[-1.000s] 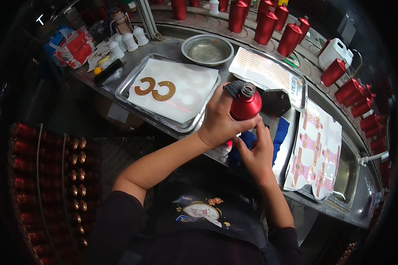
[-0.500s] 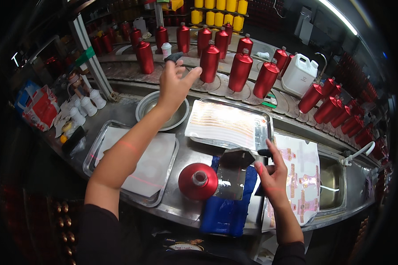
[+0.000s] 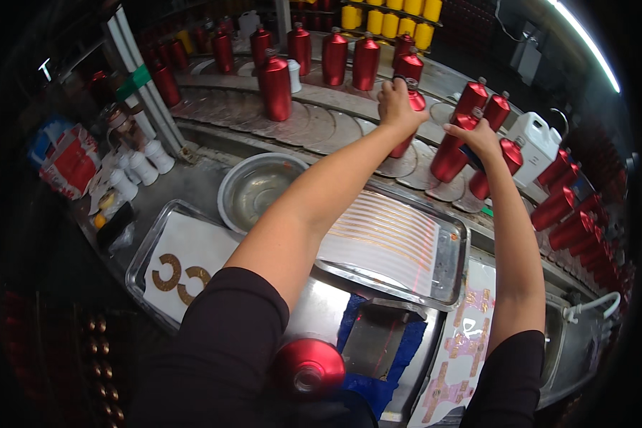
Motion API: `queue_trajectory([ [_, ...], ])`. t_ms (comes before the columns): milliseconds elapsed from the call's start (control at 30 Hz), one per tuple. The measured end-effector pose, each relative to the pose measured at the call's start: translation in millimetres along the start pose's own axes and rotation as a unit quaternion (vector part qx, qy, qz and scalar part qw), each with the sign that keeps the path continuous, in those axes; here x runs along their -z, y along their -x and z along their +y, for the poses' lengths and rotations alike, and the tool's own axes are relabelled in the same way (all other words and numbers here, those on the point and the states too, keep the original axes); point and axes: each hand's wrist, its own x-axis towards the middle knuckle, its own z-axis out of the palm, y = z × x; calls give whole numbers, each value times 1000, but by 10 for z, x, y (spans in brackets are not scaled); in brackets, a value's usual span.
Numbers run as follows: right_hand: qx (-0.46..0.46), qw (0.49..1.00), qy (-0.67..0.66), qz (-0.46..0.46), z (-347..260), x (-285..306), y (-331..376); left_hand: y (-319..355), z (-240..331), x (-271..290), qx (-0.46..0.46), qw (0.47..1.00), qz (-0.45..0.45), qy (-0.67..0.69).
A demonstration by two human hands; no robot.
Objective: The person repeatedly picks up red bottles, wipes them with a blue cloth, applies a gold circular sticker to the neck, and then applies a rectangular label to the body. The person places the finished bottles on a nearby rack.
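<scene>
Red bottles stand on round pads along the far edge of the surface, where the left hand (image 3: 396,105) has its fingers wrapped around one red bottle (image 3: 409,121) and the right hand (image 3: 472,137) grips the neighbouring red bottle (image 3: 453,151).

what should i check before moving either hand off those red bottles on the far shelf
1. Left hand wrapped around a red bottle: ok.
2. Right hand on the second red bottle: ok.
3. Both bottles seated flat on the round pads: cannot tell.
4. Neighbouring bottles close by, tipping risk: not ok.
5. Loose red bottle lying near the counter edge: not ok.
</scene>
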Motion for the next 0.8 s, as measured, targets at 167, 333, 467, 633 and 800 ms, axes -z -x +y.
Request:
queue_trajectory([
  [167, -2, 998, 49, 50, 162, -68, -14, 291, -44, 1092, -30, 996, 6, 89],
  [333, 123, 990, -51, 58, -66, 185, 483, 525, -444, 2811, -81, 991, 102, 29],
  [467, 214, 959, -185, -5, -902, 395, 946, 762, -978, 3904, -50, 956, 169, -234],
  [633, 367, 868, -321, -95, -2408, 2, 1390, 970, -1854, 4614, -13, 908, 187, -376],
  [800, 391, 904, -167, -42, -3579, -703, 1749, 1132, -2332, 4786, 89, 914, 149, -366],
])
